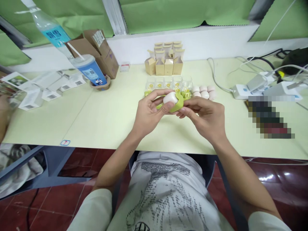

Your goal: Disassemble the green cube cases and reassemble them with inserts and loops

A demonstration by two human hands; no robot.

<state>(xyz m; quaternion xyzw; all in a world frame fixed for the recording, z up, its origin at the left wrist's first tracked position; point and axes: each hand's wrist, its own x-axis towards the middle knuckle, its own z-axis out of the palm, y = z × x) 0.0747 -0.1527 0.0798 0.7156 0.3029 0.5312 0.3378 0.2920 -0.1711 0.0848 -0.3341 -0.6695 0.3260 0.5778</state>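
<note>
Above the table's front half, my left hand [148, 110] is closed around a smooth white egg-shaped piece [169, 97], its thumb pressed on the front. A soft lime-green cover [178, 104] wraps the right end of the piece. The fingertips of my right hand [208, 117] pinch that cover's right edge; their exact hold is partly hidden. Just beyond my hands stand clear plastic containers [168, 81] with yellow round marks, and green pieces with loops [185, 94] lie before them. To their right sit several white and pinkish egg-shaped pieces [204, 93].
Small open cardboard boxes [166, 65] stand by the wall. On the left are a blue cup with a straw [91, 72], a bottle [54, 33], a brown carton [106, 54] and white boxes [51, 85]. Power strips [243, 92] and cables lie right. Another person's arm [3, 112] shows far left.
</note>
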